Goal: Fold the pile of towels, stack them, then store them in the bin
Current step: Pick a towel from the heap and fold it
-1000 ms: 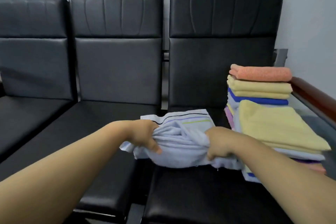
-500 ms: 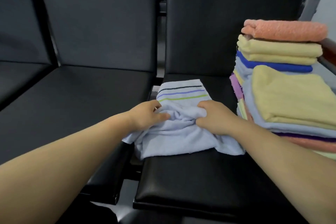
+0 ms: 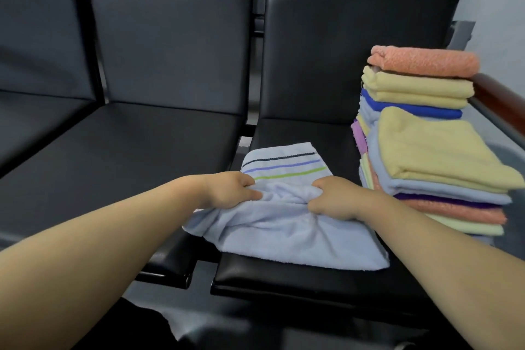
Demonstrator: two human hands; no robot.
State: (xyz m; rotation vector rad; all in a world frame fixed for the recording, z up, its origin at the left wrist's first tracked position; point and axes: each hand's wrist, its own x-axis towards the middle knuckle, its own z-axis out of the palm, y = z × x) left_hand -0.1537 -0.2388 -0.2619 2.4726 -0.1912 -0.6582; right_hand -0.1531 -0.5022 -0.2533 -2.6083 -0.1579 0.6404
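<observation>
A light blue towel [image 3: 287, 233] with dark, purple and green stripes at its far end lies on the right black seat [image 3: 298, 284]. My left hand [image 3: 231, 190] grips a bunched fold of it on the left. My right hand [image 3: 335, 197] grips the bunched cloth on the right, close to the left hand. To the right stands a tall stack of folded towels [image 3: 420, 133] in orange, yellow, blue, purple and pale blue; a yellow one [image 3: 434, 150] lies on top of its nearer, lower part.
Black padded chairs stand in a row, with the middle seat [image 3: 127, 156] to the left. A gap [image 3: 204, 258] runs between the two seats under the towel's left corner. A brown wooden armrest [image 3: 500, 96] sits behind the stack at the right.
My hands have moved closer together, bunching the middle of the blue towel. The towel now lies lower on the seat, and my view has tilted down.
</observation>
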